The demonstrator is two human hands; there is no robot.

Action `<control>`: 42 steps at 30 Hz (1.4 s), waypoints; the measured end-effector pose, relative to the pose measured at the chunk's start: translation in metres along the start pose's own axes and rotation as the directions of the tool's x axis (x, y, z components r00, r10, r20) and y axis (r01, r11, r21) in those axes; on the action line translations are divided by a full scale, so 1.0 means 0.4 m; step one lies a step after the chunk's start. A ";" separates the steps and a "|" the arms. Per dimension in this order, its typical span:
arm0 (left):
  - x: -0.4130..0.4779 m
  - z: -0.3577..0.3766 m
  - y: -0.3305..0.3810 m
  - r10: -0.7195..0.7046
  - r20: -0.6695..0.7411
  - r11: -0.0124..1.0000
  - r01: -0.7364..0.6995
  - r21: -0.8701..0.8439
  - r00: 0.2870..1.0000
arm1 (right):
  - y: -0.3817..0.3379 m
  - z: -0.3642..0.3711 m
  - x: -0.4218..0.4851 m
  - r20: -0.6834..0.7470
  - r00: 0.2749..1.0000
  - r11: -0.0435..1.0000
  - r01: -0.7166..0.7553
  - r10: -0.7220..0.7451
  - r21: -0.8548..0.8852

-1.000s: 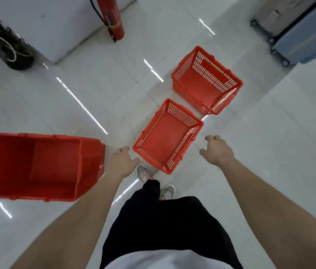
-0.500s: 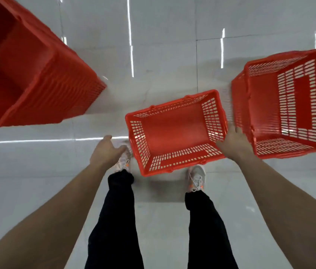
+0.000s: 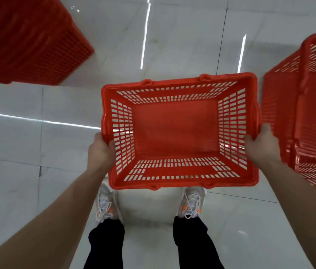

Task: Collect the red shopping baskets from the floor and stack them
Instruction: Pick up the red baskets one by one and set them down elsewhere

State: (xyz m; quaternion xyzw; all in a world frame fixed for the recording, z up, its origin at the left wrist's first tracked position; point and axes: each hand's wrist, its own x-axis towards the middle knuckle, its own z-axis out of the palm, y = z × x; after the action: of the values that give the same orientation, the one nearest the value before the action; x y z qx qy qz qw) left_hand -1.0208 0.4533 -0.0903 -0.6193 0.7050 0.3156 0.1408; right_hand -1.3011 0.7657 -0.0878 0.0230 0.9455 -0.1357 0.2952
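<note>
An empty red shopping basket [image 3: 174, 127] with slotted walls is straight below me, open side up, above my feet. My left hand [image 3: 100, 152] grips its left rim, thumb inside the wall. My right hand [image 3: 261, 144] grips its right rim. A second red basket [image 3: 308, 117] stands just to the right, partly cut off by the frame edge, close to my right hand. A stack of red baskets [image 3: 27, 41] fills the upper left corner, blurred.
The floor [image 3: 182, 35] is glossy pale tile with bright light streaks. My two sneakers [image 3: 191, 202] stand just under the held basket's near edge, legs in black trousers. Bare floor lies between the stack and the held basket.
Both hands went from hovering beside the middle basket to gripping its two short rims. The view tilted down and closer, and the basket now looks larger and squared to me.
</note>
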 end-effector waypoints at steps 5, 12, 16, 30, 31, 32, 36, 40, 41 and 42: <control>-0.123 -0.240 0.038 0.043 0.013 0.999 -0.043 -0.003 0.999 | -0.090 -0.161 -0.198 0.011 1.000 0.998 -0.002 0.002 0.060; -0.379 -0.759 0.042 -0.080 -0.078 0.990 0.070 -0.123 0.994 | -0.368 -0.466 -0.597 -0.040 0.996 0.990 0.079 -0.075 0.113; -0.493 -1.051 -0.028 -0.089 -0.106 0.961 0.058 -0.269 0.990 | -0.558 -0.602 -0.814 -0.112 0.977 0.970 0.196 -0.181 0.145; -0.460 -1.808 -0.193 -0.016 -0.313 0.840 -0.157 -0.519 0.949 | -1.205 -0.773 -1.280 -0.289 0.868 0.857 0.470 -0.404 0.212; -0.441 -1.837 -0.193 -0.020 -0.317 0.834 -0.158 -0.528 0.948 | -1.241 -0.772 -1.286 -0.289 0.865 0.850 0.477 -0.410 0.223; -0.420 -1.864 -0.189 -0.024 -0.317 0.830 -0.158 -0.535 0.948 | -1.275 -0.769 -1.289 -0.286 0.866 0.844 0.480 -0.411 0.239; -0.303 -1.955 -0.154 -0.021 -0.322 0.832 -0.162 -0.531 0.947 | -1.400 -0.734 -1.256 -0.276 0.872 0.827 0.478 -0.405 0.295; -0.154 -2.036 -0.097 0.005 -0.315 0.859 -0.166 -0.484 0.949 | -1.524 -0.677 -1.176 -0.249 0.900 0.835 0.427 -0.357 0.347; -0.110 -2.060 -0.078 0.014 -0.307 0.871 -0.162 -0.464 0.952 | -1.561 -0.660 -1.148 -0.239 0.909 0.839 0.410 -0.342 0.357; -0.082 -2.079 -0.064 0.020 -0.293 0.880 -0.155 -0.448 0.956 | -1.584 -0.646 -1.133 -0.224 0.916 0.844 0.394 -0.332 0.362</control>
State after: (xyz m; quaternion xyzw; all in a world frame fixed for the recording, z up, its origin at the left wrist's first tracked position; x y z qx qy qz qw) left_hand -0.8299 -0.0370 0.5551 -0.6404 0.6485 0.3912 -0.1277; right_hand -1.1483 0.2423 0.5259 -0.0867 0.9043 -0.3773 0.1800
